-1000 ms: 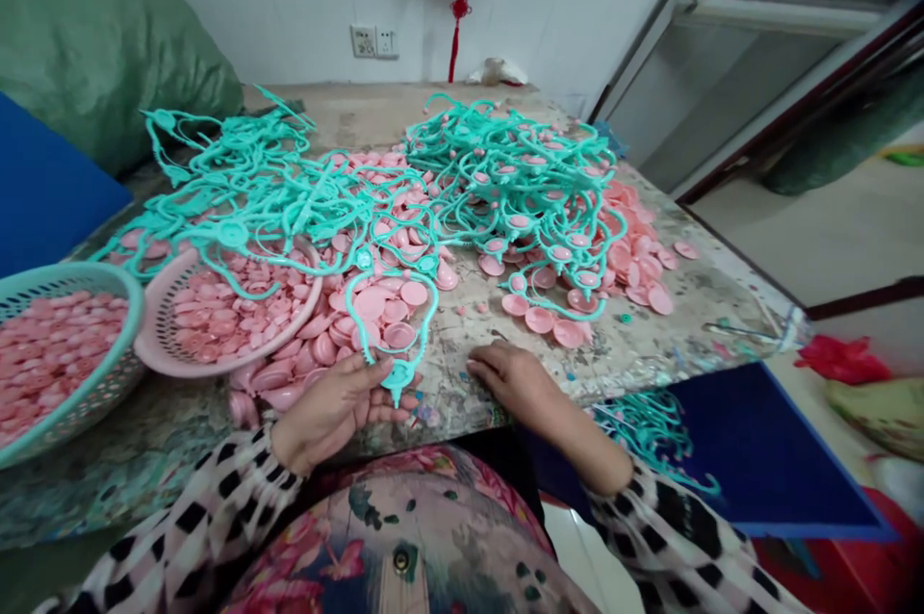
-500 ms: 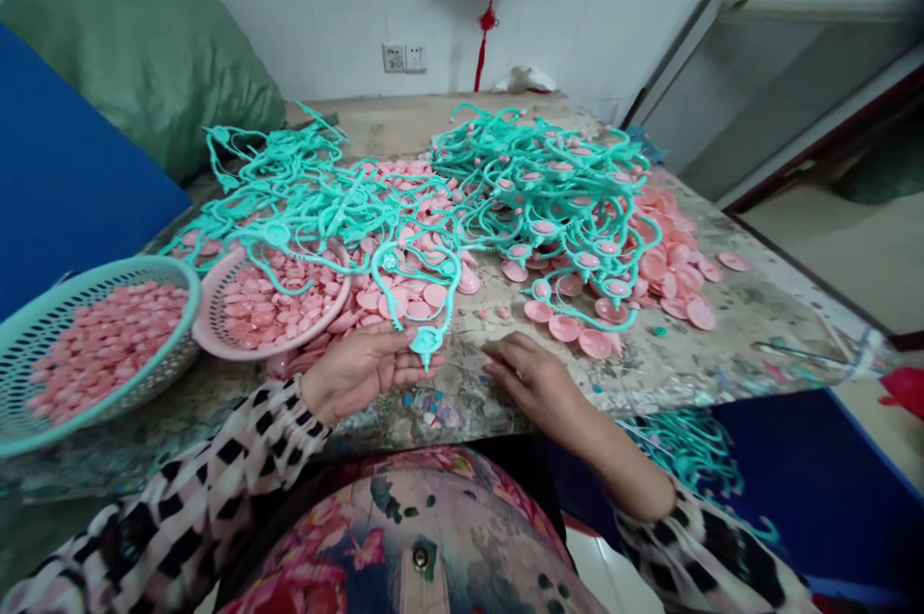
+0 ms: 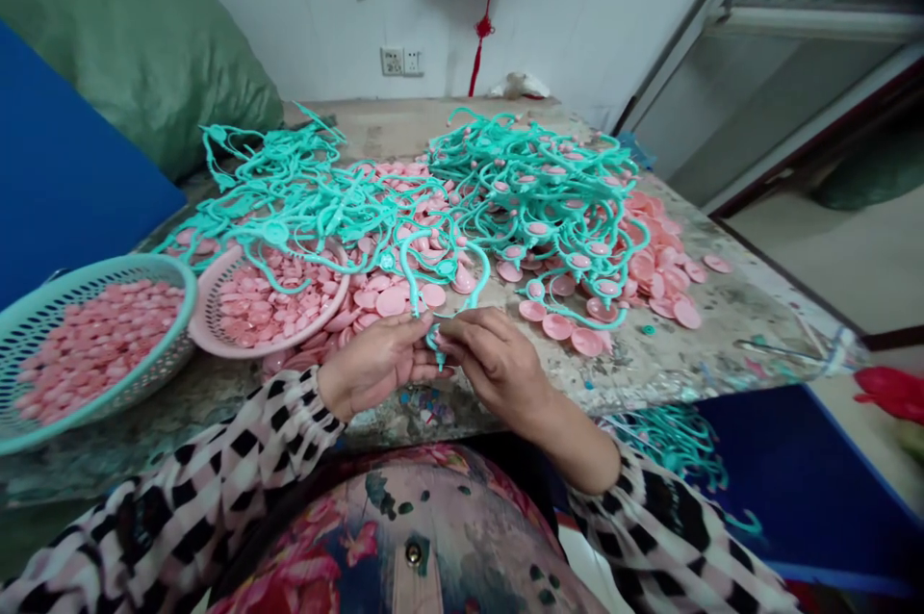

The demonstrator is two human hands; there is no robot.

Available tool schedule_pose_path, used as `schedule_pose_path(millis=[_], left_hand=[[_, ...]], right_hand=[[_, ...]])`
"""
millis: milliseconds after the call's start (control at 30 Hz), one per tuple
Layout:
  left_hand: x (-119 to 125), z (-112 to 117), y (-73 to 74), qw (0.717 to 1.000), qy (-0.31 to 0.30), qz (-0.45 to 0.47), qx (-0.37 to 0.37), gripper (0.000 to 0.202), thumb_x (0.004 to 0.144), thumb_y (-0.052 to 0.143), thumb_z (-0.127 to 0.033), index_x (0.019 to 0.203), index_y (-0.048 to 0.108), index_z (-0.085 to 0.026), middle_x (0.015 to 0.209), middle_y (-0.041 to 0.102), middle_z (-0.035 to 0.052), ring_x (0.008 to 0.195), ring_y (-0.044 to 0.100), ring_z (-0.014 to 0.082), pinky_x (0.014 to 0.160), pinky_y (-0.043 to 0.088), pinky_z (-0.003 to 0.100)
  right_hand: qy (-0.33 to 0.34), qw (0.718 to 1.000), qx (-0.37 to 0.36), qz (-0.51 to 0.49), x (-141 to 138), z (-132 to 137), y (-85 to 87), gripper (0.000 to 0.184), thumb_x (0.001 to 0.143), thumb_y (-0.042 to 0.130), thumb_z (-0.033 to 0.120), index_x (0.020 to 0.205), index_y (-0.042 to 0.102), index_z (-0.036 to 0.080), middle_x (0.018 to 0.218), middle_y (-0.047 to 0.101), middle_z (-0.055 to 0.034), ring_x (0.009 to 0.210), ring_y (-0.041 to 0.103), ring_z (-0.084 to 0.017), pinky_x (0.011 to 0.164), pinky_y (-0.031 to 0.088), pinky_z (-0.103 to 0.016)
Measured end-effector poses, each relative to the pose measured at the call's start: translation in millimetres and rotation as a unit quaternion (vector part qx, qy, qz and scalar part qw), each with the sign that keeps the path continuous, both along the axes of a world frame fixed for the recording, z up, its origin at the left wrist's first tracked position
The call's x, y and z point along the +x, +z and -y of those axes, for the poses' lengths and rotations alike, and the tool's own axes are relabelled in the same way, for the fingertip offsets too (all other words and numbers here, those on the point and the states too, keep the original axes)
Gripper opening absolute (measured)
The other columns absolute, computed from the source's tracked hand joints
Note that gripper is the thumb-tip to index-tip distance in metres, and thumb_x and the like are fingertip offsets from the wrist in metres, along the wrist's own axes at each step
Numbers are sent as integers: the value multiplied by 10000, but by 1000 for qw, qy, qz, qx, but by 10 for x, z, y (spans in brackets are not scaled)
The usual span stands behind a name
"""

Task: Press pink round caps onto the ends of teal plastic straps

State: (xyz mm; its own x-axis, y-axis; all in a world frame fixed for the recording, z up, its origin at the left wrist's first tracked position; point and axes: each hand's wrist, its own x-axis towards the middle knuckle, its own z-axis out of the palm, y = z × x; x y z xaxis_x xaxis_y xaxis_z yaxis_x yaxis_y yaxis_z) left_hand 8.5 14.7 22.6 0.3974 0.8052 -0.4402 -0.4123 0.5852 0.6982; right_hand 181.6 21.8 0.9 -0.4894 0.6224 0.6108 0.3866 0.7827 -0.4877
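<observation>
Head view: I have my left hand (image 3: 372,366) and right hand (image 3: 498,362) brought together over the worn table (image 3: 671,354), their fingertips (image 3: 449,330) pinching a small teal plastic piece (image 3: 435,341) from both sides, its strand running up into the teal tangle (image 3: 534,191). Beyond that pinch lie loose pink discs (image 3: 394,301). Left of it sit the pink basket (image 3: 289,342) and, farther out, the teal-rimmed basket (image 3: 144,258). Just below it, the table's near edge (image 3: 411,426) leaves a narrow bare strip for working, away from the heaps
</observation>
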Motion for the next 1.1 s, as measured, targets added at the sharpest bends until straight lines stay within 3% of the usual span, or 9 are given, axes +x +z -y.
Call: schedule_pose_path(millis=[200, 400, 467, 533, 567, 633, 733, 933, 1100], left_hand=[[10, -11, 0, 1000, -8, 29, -2, 146, 869, 598, -255, 863, 608, -110, 789, 660, 56, 704, 651, 148, 692, 557, 302], [26, 14, 40, 996, -29, 33, 76, 186, 824, 659, -228, 988, 648, -141, 872, 679, 47, 742, 637, 121, 739, 532, 279], [59, 30, 79, 994, -20, 36, 99, 190, 808, 672, -201, 991, 655, -152, 864, 687, 36, 766, 642, 124, 770, 522, 282], [105, 48, 119, 992, -7, 39, 121, 196, 804, 677, -199, 994, 658, -157, 888, 697, 38, 832, 650, 147, 812, 510, 300], [131, 58, 138, 990, -6, 41, 134, 206, 808, 672, -202, 1009, 656, -159, 923, 701, 45, 882, 649, 161, 838, 502, 311], [180, 80, 169, 986, -4, 47, 159, 227, 827, 652, -206, 1050, 647, -161, 1012, 697, 63, 983, 627, 184, 891, 479, 333], [236, 111, 200, 983, 16, 52, 175, 219, 852, 619, -200, 1064, 641, -154, 1101, 679, 78, 1079, 587, 204, 949, 446, 367], [283, 137, 93, 985, 54, 45, 159, 203, 825, 650, -208, 1024, 651, -168, 1118, 674, 62, 1042, 607, 194, 907, 480, 344], [260, 87, -148, 994, 68, 13, 82, 303, 742, 739, -289, 1006, 649, -173, 1085, 679, 70, 964, 639, 197, 836, 520, 329]], right_hand=[[-7, 999, 23, -39, -14, -48, 10, 154, 891, 530, 128, 1004, 615, 190, 904, 619, -65, 853, 573, -180, 737, 471, -326], [-70, 993, -59, -73, -25, 23, 73, 110, 850, 624, 253, 956, 651, 243, 870, 529, -31, 882, 535, -196, 789, 459, -381], [-143, 980, -70, -123, -57, 91, 76, 271, 797, 683, 302, 1055, 617, 253, 1043, 505, -61, 1047, 493, -240, 894, 433, -442], [-185, 955, -114, -200, -111, 151, 76, 556, 748, 727, 336, 1247, 490, 274, 1250, 429, -84, 1189, 422, -269, 976, 398, -475], [-168, 942, -162, -243, -142, 172, 76, 661, 755, 718, 351, 1328, 395, 291, 1316, 400, -85, 1218, 415, -264, 991, 401, -472], [-71, 904, -284, -312, -201, 191, 82, 657, 827, 635, 385, 1382, 288, 316, 1333, 445, -70, 1182, 483, -228, 968, 449, -438], [48, 844, -395, -360, -254, 191, 101, 410, 901, 517, 420, 1279, 422, 292, 1176, 594, -41, 1053, 579, -189, 915, 503, -396], [39, 817, -413, -399, -282, 171, -3, 258, 887, 561, 374, 1120, 569, 266, 1078, 648, -19, 987, 608, -187, 921, 495, -399], [54, 758, -499, -417, -298, 125, -286, 272, 864, 584, 387, 1105, 585, 260, 1107, 650, -20, 1026, 600, -202, 944, 468, -409]])
